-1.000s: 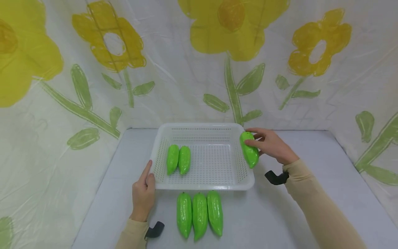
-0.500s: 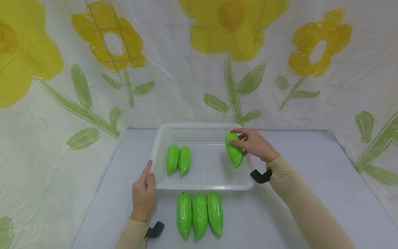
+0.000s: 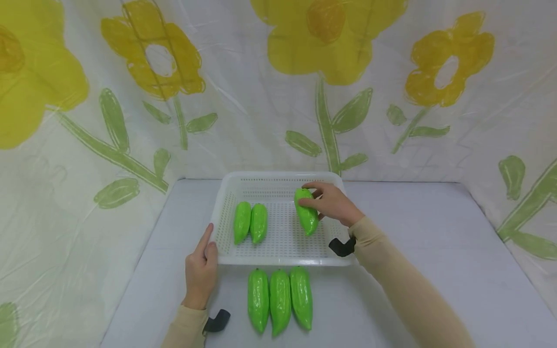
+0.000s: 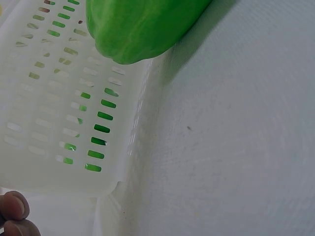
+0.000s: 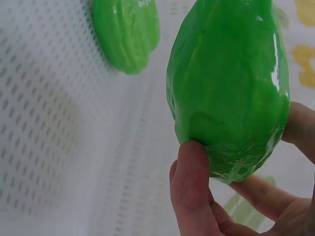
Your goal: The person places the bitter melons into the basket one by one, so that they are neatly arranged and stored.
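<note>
A white perforated plastic basket (image 3: 287,261) lies across the middle of the table in the head view. My left hand (image 3: 201,273) holds its left rim near the front corner; the left wrist view catches only fingertips (image 4: 17,216) by that corner. Over the basket's right half, my right hand (image 3: 332,202) grips a glossy green pepper (image 3: 307,215) between thumb and fingers, its tapered end toward me. The right wrist view shows this pepper (image 5: 229,88) close up. Two more green peppers (image 3: 242,222) lie side by side in the basket's left part.
Three similar green peppers (image 3: 280,302) lie in a row on the light table (image 3: 417,232), just in front of the basket. Behind the table hangs a white curtain (image 3: 252,121) printed with yellow flowers. Black wrist mounts (image 3: 342,247) stick out from both sleeves.
My right hand has carried its pepper leftward, from above the basket's right rim to over the inside. The left hand, the basket and the other peppers stay where they were.
</note>
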The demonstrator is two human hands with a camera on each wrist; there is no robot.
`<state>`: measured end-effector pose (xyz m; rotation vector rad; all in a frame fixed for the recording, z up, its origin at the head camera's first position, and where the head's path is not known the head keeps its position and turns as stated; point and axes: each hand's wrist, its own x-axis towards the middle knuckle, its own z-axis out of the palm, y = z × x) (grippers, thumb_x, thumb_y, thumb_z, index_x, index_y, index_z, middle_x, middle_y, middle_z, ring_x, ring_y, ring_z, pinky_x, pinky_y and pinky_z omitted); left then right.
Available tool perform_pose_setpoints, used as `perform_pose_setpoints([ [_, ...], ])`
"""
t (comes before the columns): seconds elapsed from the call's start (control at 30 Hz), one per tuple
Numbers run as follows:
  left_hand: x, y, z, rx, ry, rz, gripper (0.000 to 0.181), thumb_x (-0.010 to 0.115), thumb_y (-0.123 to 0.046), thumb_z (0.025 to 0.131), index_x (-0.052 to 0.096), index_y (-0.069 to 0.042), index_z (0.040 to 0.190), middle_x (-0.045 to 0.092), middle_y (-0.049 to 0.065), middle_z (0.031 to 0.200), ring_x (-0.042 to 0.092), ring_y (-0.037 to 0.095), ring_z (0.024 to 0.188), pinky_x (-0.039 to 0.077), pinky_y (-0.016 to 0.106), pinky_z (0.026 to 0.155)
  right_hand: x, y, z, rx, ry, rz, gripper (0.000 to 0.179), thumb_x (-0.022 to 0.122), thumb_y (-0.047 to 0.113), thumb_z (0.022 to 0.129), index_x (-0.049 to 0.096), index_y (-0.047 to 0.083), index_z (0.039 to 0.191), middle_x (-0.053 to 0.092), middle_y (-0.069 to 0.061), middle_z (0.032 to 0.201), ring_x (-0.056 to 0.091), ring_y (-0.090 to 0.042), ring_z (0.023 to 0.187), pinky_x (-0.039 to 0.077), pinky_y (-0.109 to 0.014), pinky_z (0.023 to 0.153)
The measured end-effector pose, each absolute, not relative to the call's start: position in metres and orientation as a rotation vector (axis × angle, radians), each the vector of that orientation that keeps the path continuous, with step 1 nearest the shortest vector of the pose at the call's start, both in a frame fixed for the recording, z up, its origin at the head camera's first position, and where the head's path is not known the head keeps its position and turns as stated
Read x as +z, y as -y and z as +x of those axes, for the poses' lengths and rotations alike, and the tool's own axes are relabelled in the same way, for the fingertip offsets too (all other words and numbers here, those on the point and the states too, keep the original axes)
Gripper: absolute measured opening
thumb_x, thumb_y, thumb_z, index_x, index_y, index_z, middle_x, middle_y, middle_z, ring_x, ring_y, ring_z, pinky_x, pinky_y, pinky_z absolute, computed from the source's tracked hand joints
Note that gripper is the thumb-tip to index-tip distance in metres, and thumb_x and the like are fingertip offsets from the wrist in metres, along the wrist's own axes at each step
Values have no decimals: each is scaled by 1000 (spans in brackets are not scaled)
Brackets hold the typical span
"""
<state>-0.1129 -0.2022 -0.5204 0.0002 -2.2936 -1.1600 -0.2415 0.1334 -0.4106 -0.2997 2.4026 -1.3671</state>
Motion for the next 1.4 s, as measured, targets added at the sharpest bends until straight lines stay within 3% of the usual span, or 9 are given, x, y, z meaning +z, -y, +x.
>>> perform_pose_setpoints([
  [0.27,-520,202,-113,-1161,2281,-8,48,50,-1,102,56,-6,150,68,19,73,20,-10,47,28,18,42,-416,-109,-245,-1379,-2409,-280,66,77,37,94,55,10,150,64,-20,124,68,-24,89,62,-37,67],
  [0.53,-519,201,-113,-1164,2285,-6,49,49,-2,102,56,-7,150,59,8,62,16,-10,47,25,18,40,-417,-93,-244,-1391,-2398,-284,66,76,37,94,55,10,150,63,-21,126,67,-25,90,63,-41,70],
  [0.77,-518,201,-113,-1164,2291,-1,49,49,-2,103,56,-8,151,56,5,60,16,-9,46,25,18,39,-418,-83,-245,-1409,-2383,-269,67,77,35,94,54,8,150,62,-22,127,67,-25,90,62,-36,67],
  [1.07,-518,201,-113,-1169,2295,1,48,49,-3,103,55,-7,151,59,9,61,17,-10,44,25,18,38,-432,-69,-253,-1391,-2377,-232,63,76,33,94,55,6,147,65,-21,123,69,-24,88,63,-39,68],
  [1.23,-517,201,-113,-1188,2287,-6,48,49,-3,103,55,-6,151,63,14,66,18,-10,45,26,18,39,-434,-59,-254,-1327,-2392,-224,63,75,34,93,55,7,147,62,-21,128,70,-27,93,64,-44,74],
  [1.4,-518,201,-113,-1178,2291,-10,49,48,-2,103,55,-7,151,59,10,62,17,-10,45,25,18,38,-435,-51,-255,-1283,-2389,-227,63,75,32,94,55,4,146,58,-22,138,70,-29,98,64,-38,70],
])
